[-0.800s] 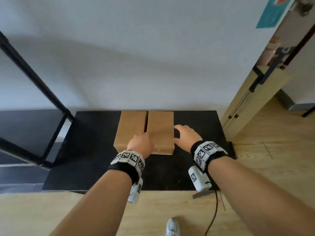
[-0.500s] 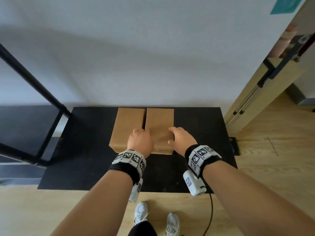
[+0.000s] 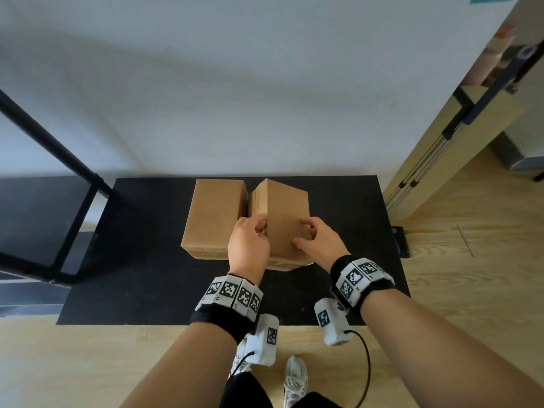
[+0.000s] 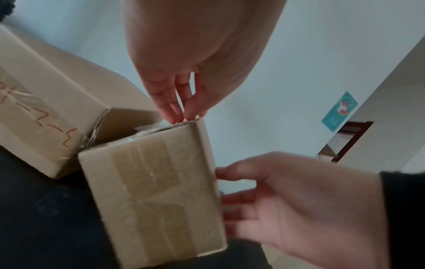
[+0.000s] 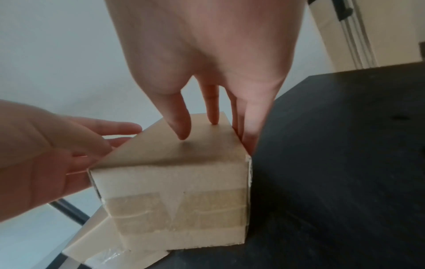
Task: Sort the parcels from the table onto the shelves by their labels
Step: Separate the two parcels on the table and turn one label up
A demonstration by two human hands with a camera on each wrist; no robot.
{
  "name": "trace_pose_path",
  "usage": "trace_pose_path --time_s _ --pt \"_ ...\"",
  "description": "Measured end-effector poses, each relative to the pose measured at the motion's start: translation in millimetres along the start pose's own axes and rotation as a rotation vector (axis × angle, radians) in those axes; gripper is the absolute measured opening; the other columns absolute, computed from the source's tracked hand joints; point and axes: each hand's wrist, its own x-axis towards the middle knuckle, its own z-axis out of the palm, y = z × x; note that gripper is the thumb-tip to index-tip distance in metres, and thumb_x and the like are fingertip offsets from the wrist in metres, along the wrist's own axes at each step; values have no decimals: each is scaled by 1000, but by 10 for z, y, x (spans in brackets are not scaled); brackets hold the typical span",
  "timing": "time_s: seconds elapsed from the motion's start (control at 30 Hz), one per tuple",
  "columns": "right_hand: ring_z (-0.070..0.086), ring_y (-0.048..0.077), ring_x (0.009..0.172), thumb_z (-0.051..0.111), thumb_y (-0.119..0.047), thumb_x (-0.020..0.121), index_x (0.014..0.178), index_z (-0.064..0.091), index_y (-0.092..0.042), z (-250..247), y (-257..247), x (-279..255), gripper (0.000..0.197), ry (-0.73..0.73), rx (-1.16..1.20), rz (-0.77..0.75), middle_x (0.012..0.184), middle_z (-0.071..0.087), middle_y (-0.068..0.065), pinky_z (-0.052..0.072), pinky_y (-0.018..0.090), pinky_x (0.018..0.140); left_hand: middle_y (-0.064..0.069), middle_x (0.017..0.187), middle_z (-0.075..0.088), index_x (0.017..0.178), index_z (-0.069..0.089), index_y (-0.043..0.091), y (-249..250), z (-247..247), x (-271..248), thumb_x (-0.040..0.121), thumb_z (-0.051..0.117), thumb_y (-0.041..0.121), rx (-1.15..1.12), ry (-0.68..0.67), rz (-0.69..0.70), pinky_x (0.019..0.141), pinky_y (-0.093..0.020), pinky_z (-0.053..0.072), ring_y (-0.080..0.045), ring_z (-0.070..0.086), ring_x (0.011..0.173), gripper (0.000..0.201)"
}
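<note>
We see two brown parcels on the black desk (image 3: pixel 147 260), side by side near its far edge. The right parcel (image 3: pixel 282 219) is tipped up on one edge, with its left side raised, and both hands are on it. The left parcel (image 3: pixel 215 219) lies flat, touching the tipped one along their shared side.

Our left hand (image 3: pixel 248 245) is at about 9 o'clock from the right parcel. Its fingertips (image 4: pixel 172 116) are curled onto the top raised edge, pinching it. In the left wrist view that edge sits right under those fingertips, and the taped end of the parcel faces the camera.

Our right hand (image 3: pixel 319 245) is at about 3 o'clock from the parcel. Its thumb lies on the wide top face and its fingers (image 5: pixel 249 138) reach down the right side, so it holds the parcel too. In the right wrist view the parcel sits straight below the hand, with its lower right edge on the desk.

The left parcel has orange writing on its near end, under clear tape. We cannot read it well. No hand touches that parcel.

A black shelf frame (image 3: pixel 44 136) stands at about 9 o'clock from the desk. White shoes (image 3: pixel 295 378) show on the wood floor at 6 o'clock.
</note>
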Motion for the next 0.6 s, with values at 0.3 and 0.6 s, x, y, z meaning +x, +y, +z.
trace_pose_path --time_s 0.3,0.6 --pt "57 23 118 60 -28 93 143 44 -18 -38 50 -100 53 113 5 -34 142 48 8 43 28 90 -8 153 40 154 34 18 -33 -13 -60 96 61 26 2 -89 -123 109 -36 39 -26 42 139 64" --pt "57 20 121 48 -29 101 144 42 -17 -57 101 -244 45 191 -53 -104 138 55 6 45 28 94 -6 139 60 149 45 12 -70 178 -74 98 59 30 -64 -243 -170 98 -32 48 -22 59 123 56"
